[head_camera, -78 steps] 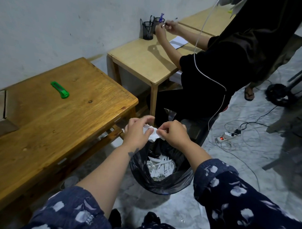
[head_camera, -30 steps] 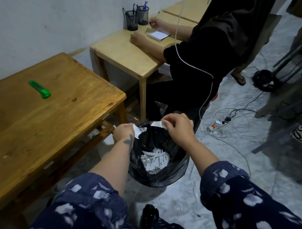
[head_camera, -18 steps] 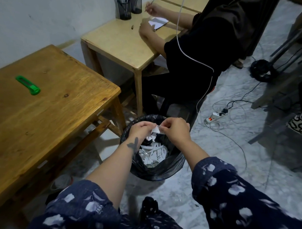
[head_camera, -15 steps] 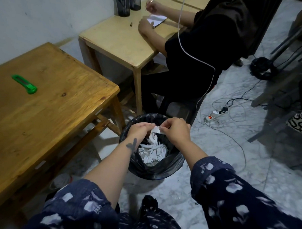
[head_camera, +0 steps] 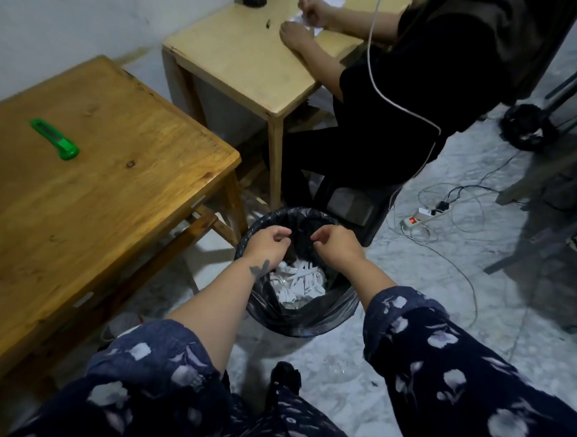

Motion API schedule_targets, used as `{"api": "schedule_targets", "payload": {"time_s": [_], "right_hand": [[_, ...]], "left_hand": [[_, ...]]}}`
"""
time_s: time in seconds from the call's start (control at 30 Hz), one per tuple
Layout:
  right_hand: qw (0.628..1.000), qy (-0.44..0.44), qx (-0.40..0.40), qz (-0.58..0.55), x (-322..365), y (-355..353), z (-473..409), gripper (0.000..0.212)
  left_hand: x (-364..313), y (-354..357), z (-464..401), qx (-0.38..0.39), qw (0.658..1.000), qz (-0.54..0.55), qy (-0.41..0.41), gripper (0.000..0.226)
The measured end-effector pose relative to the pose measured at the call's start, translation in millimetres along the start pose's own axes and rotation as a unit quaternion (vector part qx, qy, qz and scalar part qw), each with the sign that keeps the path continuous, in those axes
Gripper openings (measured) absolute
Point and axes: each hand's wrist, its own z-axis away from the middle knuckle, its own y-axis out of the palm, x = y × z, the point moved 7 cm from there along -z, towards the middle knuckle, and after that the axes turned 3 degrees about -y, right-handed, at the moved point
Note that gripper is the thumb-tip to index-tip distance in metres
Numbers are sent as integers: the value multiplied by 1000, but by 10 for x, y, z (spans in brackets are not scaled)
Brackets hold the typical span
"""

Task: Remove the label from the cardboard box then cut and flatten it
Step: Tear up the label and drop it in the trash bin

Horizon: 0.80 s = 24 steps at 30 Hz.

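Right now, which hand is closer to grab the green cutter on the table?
Probably the left hand. Both hands hover over the bin holding nothing visible, but the green cutter lies on the wooden table to the person's left. The right hand would have to cross over.

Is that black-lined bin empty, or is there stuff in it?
Not empty: torn white paper scraps lie piled in the bin, well below its rim.
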Motion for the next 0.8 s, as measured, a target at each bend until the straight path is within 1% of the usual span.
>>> {"api": "schedule_targets", "payload": {"time_s": [0.13, 0.3, 0.43, 0.57, 0.67, 0.8], "right_hand": [[997, -73, 15, 13, 565, -74, -31, 9], [984, -173, 32, 32, 1506, -62, -35, 19], [967, -242, 61, 53, 2267, 193, 2, 20], [951, -286, 91, 74, 2983, 598, 24, 17], [940, -310, 105, 90, 3494, 907, -7, 16], [935, -321, 109, 106, 4086, 1254, -139, 13]], "left_hand": [[-172, -470, 141, -31, 999, 33, 20, 24], [-162, -1305, 372, -131, 989, 69, 25, 22], [159, -1988, 604, -217, 971, 101, -2, 14], [571, -2663, 760, -287, 951, 110, -31, 16], [891, -3170, 816, -333, 936, 101, -54, 20], [1266, -3817, 863, -385, 916, 82, -78, 23]]}}
